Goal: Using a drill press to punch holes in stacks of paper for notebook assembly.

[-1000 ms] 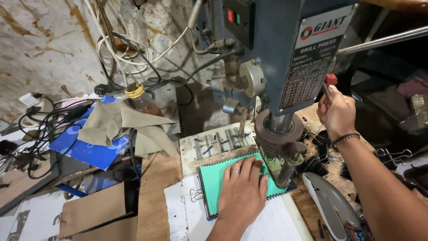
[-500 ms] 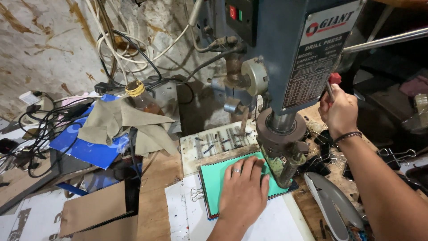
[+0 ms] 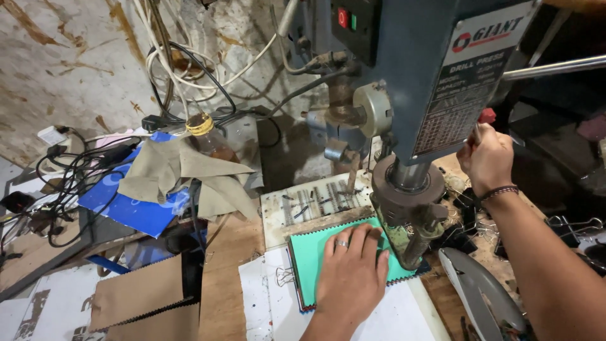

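My left hand (image 3: 351, 275) lies flat, fingers spread, on a stack of sheets with a teal cover (image 3: 309, 252), pressing it down on white paper (image 3: 265, 303) under the drill press. A ring shows on one finger. The chuck and spindle (image 3: 407, 208) of the blue-grey drill press (image 3: 410, 69) stand just right of my fingertips, over the stack's far right corner. My right hand (image 3: 487, 158) is closed around the red-knobbed feed handle (image 3: 486, 115) on the machine's right side. A binder clip (image 3: 284, 276) holds the stack's left edge.
A tray of drill bits (image 3: 315, 202) sits behind the stack. Crumpled brown paper (image 3: 183, 170), a blue sheet (image 3: 126, 208), a capped bottle (image 3: 205, 136) and tangled cables (image 3: 69, 177) fill the left. Brown cardboard (image 3: 139, 297) lies front left. Black binder clips (image 3: 568, 227) and a grey tool (image 3: 483, 290) lie right.
My right hand has pulled the feed handle slightly down and toward me. My left hand stays pressed on the teal stack.
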